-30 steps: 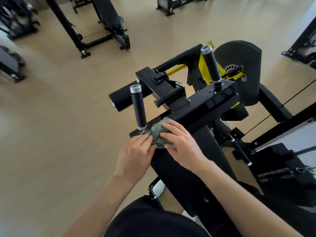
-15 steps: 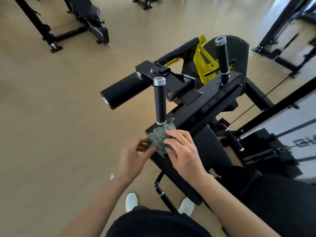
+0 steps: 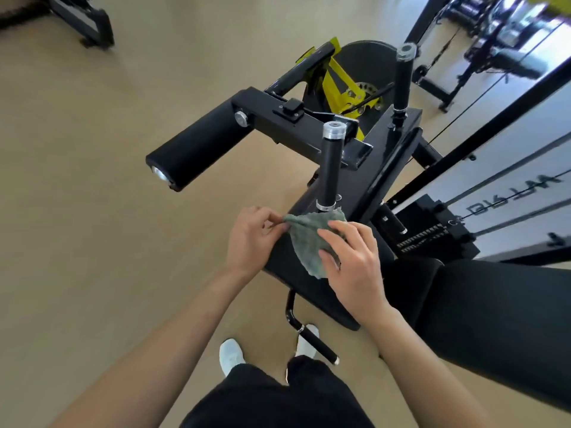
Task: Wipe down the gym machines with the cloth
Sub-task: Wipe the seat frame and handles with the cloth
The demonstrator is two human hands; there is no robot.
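I see the green cloth (image 3: 307, 242) draped on the near edge of the black machine (image 3: 278, 257), just below its near upright handle (image 3: 330, 168). My left hand (image 3: 250, 239) pinches the cloth's left corner; my right hand (image 3: 355, 267) presses on it, fingers spread.
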